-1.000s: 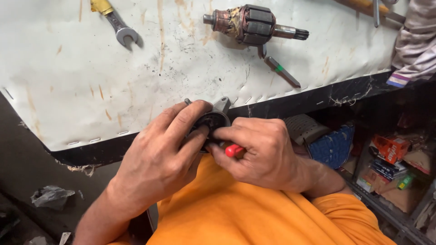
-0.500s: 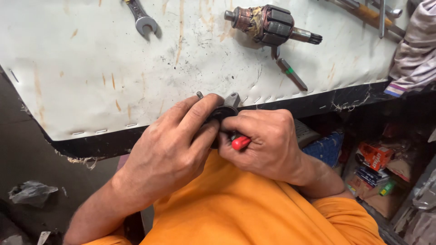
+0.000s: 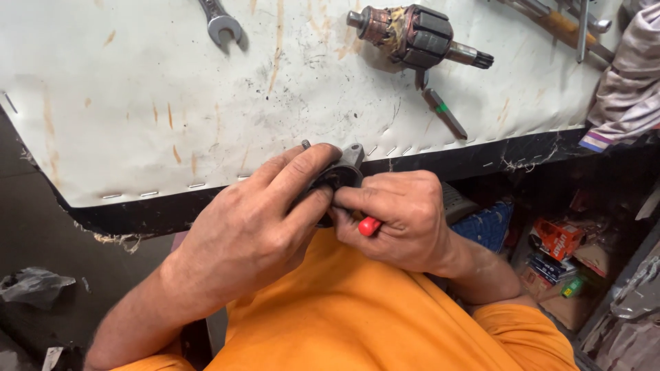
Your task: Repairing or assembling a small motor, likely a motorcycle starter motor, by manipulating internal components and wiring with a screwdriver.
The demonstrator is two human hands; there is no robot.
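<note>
My left hand (image 3: 258,227) wraps around a small grey metal housing (image 3: 347,165) with a dark round opening, held just in front of the workbench edge above my orange shirt. My right hand (image 3: 405,220) grips a red-handled tool (image 3: 368,226), its tip pressed toward the housing and hidden by my fingers. Both hands touch each other at the part.
On the white, stained bench top (image 3: 137,103) lie a motor armature (image 3: 412,31), a screwdriver bit with a green band (image 3: 443,113), a wrench (image 3: 221,22) and more tools (image 3: 557,24) at the far right. A cloth (image 3: 625,89) hangs at right. Boxes (image 3: 557,240) sit on the floor.
The view has shifted slightly, so the bench items sit further right and lower in frame. My hands stay together on the housing, with little movement of the fingers.
</note>
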